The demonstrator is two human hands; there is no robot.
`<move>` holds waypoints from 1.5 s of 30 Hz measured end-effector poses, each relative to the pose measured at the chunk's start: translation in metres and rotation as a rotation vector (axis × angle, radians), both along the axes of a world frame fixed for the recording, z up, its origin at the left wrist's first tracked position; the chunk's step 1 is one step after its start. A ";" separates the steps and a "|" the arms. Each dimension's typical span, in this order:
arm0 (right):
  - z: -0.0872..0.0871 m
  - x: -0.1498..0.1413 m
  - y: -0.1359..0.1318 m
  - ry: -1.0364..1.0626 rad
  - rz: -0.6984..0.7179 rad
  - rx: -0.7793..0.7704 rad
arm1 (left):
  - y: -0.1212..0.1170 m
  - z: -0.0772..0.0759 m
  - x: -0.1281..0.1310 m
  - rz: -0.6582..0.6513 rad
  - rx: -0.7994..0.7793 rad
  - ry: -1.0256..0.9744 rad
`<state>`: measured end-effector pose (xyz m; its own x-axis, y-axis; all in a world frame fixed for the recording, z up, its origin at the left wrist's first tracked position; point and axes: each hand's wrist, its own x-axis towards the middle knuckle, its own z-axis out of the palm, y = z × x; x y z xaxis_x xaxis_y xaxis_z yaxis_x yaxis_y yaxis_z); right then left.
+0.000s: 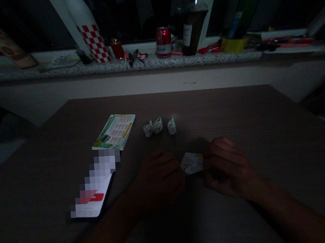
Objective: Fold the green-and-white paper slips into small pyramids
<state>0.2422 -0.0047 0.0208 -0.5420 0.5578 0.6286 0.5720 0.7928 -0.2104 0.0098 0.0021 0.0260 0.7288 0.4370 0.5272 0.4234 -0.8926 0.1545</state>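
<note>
A small folded piece of printed paper [192,163], pale with calendar-like print, is held between my two hands above the dark table. My left hand [163,176] has its fingers curled at the paper's left edge. At the opposite edge, my right hand [228,167] pinches the paper between thumb and fingers. Beyond them stand three small folded paper pieces: a left one [148,129] touching a middle one [158,125], and a right one [172,126] a little apart. To the left lies a stack of printed calendar cards [115,131]. The dim light hides fingertip detail.
A phone with a lit screen [93,191] lies by my left forearm, its display partly pixelated. Behind the wooden table [233,110], a granite windowsill [137,66] bears a red can [163,42], a checkered bottle [94,41], a dark bottle [191,33] and a yellow holder [233,44].
</note>
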 end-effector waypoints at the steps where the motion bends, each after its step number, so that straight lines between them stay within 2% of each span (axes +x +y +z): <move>1: 0.001 0.004 0.002 -0.003 -0.018 -0.010 | 0.001 0.000 -0.003 0.009 -0.010 -0.011; 6: 0.006 0.014 0.004 0.082 -0.062 -0.030 | 0.003 0.001 -0.008 0.022 -0.104 -0.100; 11: 0.002 0.000 0.000 0.155 0.059 -0.075 | -0.004 0.000 -0.001 0.019 -0.255 -0.160; 17: -0.008 -0.013 -0.003 0.274 0.176 -0.161 | -0.011 -0.010 0.008 0.131 -0.372 -0.153; 22: -0.010 -0.019 -0.007 0.356 0.098 -0.263 | -0.011 -0.015 0.014 0.177 -0.438 -0.245; 24: -0.011 -0.019 -0.009 0.402 0.030 -0.339 | -0.011 -0.015 0.015 0.246 -0.542 -0.313; 28: -0.018 -0.020 -0.011 0.476 -0.077 -0.616 | -0.010 -0.019 0.014 0.404 -0.814 -0.499; 32: -0.024 -0.022 -0.011 0.536 -0.038 -0.785 | -0.009 -0.021 0.015 0.377 -1.046 -0.680; 37: -0.021 -0.024 -0.010 0.584 -0.057 -0.781 | -0.008 -0.017 0.019 0.324 -1.263 -0.749; 41: -0.019 -0.024 -0.009 0.599 -0.059 -0.741 | -0.006 -0.019 0.019 0.305 -1.363 -0.792; 45: -0.021 -0.024 -0.009 0.578 -0.044 -0.763 | -0.005 -0.023 0.019 0.296 -1.373 -0.751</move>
<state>0.2178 -0.0136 0.0003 -0.2306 0.9400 0.2515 0.2435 0.3060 -0.9204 0.0287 -0.0032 0.0027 0.3031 0.9349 -0.1844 0.0095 0.1905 0.9816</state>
